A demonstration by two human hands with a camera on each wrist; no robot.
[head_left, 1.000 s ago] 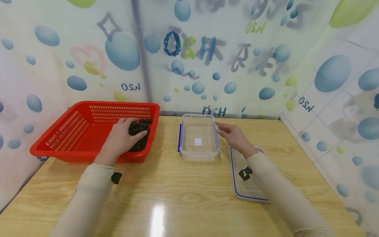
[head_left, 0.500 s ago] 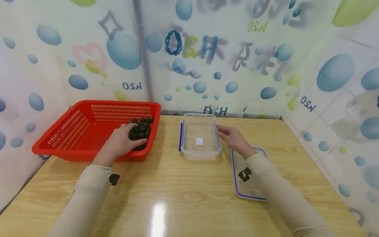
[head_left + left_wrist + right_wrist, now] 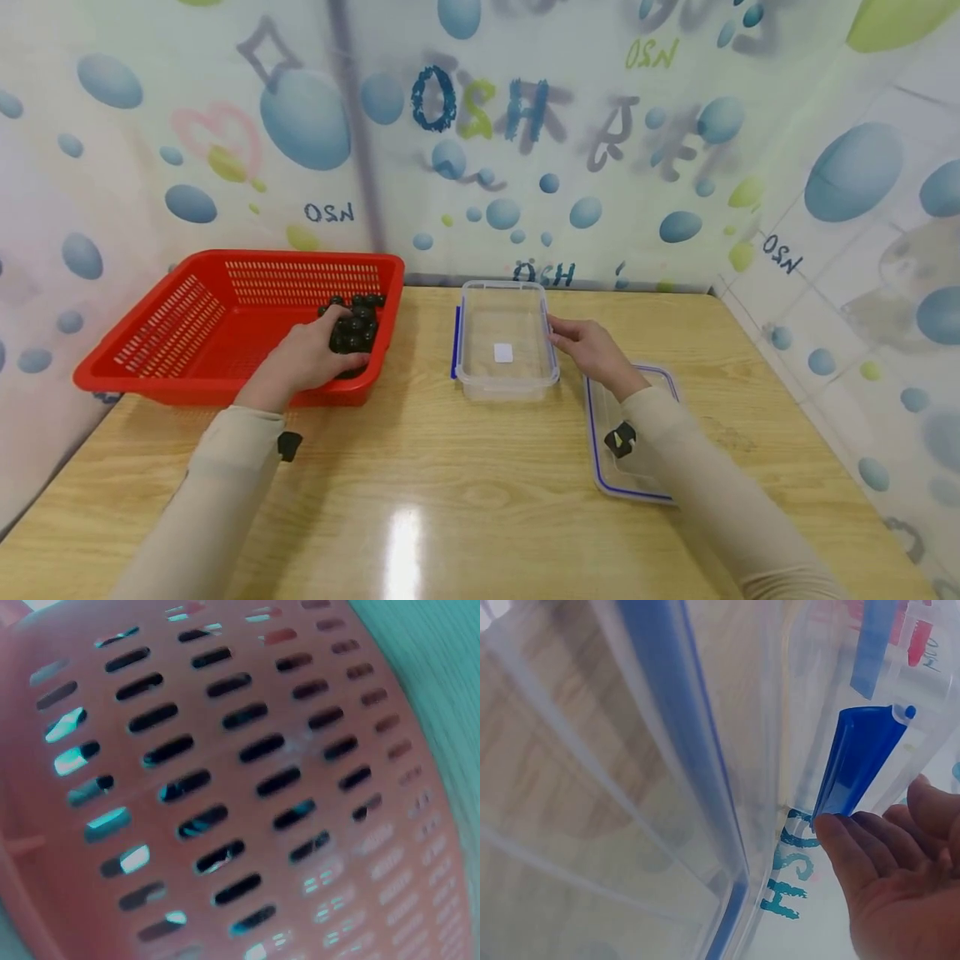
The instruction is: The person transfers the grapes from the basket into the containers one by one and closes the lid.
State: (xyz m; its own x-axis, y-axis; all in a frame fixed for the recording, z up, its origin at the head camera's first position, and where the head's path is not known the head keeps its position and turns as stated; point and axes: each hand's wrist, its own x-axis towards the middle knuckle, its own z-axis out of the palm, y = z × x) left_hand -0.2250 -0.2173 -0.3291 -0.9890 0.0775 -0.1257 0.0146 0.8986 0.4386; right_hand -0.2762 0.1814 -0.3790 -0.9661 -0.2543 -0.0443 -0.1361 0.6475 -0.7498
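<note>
In the head view my left hand (image 3: 307,354) reaches into a red slotted basket (image 3: 180,387). Its fingers and thumb curl round part of a heap of glossy black round things (image 3: 358,325) by the basket's right wall. The left wrist view has only the basket wall (image 3: 217,769), with dark shapes behind its slots; that hand is hidden there. My right hand (image 3: 592,346) touches the right side of a clear plastic container (image 3: 506,392). In the right wrist view its extended fingertips (image 3: 829,825) meet the container's hanging blue latch (image 3: 859,757).
A clear lid (image 3: 637,479) with a blue seal lies on the wooden table (image 3: 450,500), partly under my right forearm. Inside the lidless container is a small white square (image 3: 503,353). A patterned curtain (image 3: 487,167) rises behind the table's back edge.
My left hand has sunk slightly lower into the black round things, its fingers drawing in around them. The right hand has shifted slightly and stays beside the container.
</note>
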